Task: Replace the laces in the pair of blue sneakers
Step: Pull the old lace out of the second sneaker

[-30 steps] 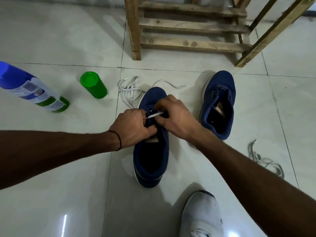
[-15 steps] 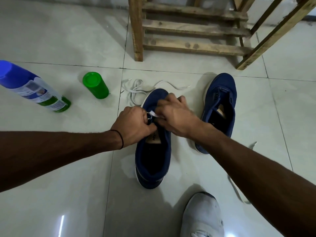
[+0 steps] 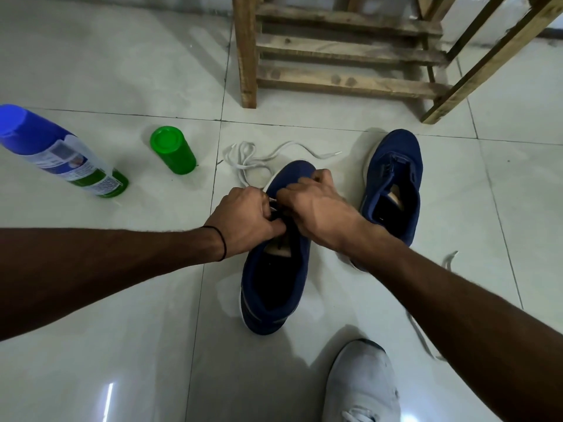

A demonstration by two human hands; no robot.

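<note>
left hand [image 3: 246, 220], right hand [image 3: 316, 211]: both pinch white lace [image 3: 272, 200] | step: lacing sneaker [image 3: 274, 287] beneath them | next: likely draw slack through

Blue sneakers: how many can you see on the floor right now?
2. One sneaker lies mid-floor under the left hand and right hand, which grip its white lace; the other sneaker sits right of it, untouched.

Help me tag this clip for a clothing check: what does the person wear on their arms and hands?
The left forearm and right forearm are bare, with no sleeves in view and no gloves. The left hand has a thin black band at its wrist. The right hand shows no visible ring, watch or band.
</note>
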